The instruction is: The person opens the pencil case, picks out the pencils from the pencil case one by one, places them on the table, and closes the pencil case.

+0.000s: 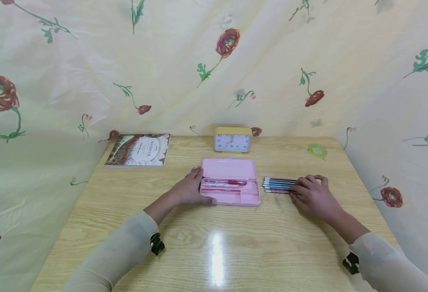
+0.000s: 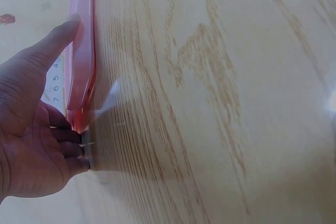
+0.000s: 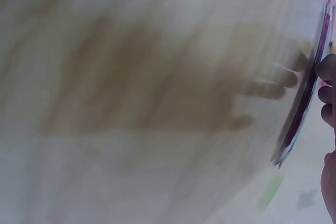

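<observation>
A pink pencil case [image 1: 230,168] lies with its lid folded back, holding several red and white pens [image 1: 221,184]. My left hand [image 1: 190,190] grips its left end. In the left wrist view, the thumb of my left hand [image 2: 26,98] lies against the front wall of the case [image 2: 83,61] while the other fingers bend behind its end. To the right, several pencils [image 1: 277,185] lie side by side. My right hand [image 1: 315,198] curls over their right ends, hiding them. The right wrist view shows fingertips of my right hand [image 3: 326,95] against dark pencils [image 3: 304,100].
A yellow alarm clock [image 1: 232,140] stands behind the case. At the back left lies a booklet [image 1: 139,150] with a printed cover. A roll of green tape [image 1: 317,151] sits at the back right. Flowered cloth [image 1: 163,61] surrounds the wooden table [image 1: 185,259].
</observation>
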### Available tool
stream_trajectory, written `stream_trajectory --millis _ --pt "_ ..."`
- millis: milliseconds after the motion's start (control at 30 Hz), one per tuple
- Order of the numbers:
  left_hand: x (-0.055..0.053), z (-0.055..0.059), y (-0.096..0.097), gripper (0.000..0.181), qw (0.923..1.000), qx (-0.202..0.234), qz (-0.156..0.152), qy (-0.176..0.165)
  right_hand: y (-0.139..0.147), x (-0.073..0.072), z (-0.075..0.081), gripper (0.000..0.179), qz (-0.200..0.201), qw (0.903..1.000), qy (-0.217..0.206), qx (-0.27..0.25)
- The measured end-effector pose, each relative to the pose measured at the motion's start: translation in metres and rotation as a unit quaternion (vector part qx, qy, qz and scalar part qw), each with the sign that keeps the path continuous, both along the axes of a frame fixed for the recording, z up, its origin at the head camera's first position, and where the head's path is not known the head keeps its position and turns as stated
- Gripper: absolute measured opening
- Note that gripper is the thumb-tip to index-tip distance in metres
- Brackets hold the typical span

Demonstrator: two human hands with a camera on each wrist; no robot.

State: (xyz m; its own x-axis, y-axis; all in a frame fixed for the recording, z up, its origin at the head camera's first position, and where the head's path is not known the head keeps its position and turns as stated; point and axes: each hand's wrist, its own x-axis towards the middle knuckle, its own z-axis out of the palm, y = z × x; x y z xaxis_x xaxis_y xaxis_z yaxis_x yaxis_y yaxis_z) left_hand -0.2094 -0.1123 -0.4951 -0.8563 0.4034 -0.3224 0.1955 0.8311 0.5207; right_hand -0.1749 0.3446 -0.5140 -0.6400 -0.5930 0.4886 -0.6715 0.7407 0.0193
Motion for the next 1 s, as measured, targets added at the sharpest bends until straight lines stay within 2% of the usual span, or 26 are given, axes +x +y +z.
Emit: stream_trajectory --millis 300,567,800,1000 --pt "0.0 -0.001 0.002 0.139 1.0 0.007 -0.005 -0.001 -0.056 -0.013 0.008 0.016 0.037 0.9984 -0.039 -0.017" --pt "0.0 0.002 0.002 0.139 1.0 0.005 -0.003 0.0 -0.106 -0.017 0.011 0.015 0.055 0.992 -0.113 0.003" --pt "0.001 0.003 0.001 0.14 1.0 0.002 0.0 -0.001 -0.122 -0.017 0.009 0.013 0.048 0.9854 -0.161 0.029" --pt "0.003 0.007 0.001 0.138 1.0 0.006 0.0 -0.001 -0.123 -0.017 0.005 0.014 0.036 0.982 -0.182 0.038"
